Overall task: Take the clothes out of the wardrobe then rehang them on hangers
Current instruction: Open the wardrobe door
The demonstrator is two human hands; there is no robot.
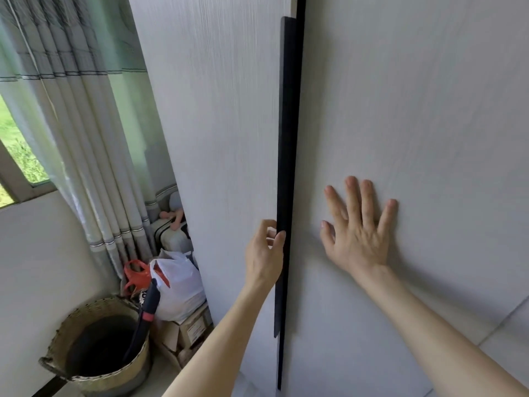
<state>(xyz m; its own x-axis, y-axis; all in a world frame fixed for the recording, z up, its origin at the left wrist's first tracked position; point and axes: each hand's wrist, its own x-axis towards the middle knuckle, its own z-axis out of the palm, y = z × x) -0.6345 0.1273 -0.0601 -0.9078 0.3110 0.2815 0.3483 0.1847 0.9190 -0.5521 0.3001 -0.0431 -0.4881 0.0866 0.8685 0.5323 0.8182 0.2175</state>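
The wardrobe (229,138) stands directly in front of the person and fills most of the view. Its two pale doors are almost together, with only a thin dark line between them. They cover the inside, so the clothes cannot be seen.

The left grip (264,250), a bare hand, is closed on the long black handle (287,138) that runs upright along the edge of the left door. The fingers (279,239) curl round the strip and the thumb is behind them.

The right grip (357,233), also a bare hand, is open. It lies flat on the right door (415,110), fingers straight and spread, and holds nothing.

On the left, a striped curtain (86,138) hangs beside a window (17,144). On the floor below stands a woven basket (114,379) with a dark tool leaning in it. Next to the basket a white plastic bag (177,282) lies on cardboard boxes (189,330), just beside a red bag (137,275).
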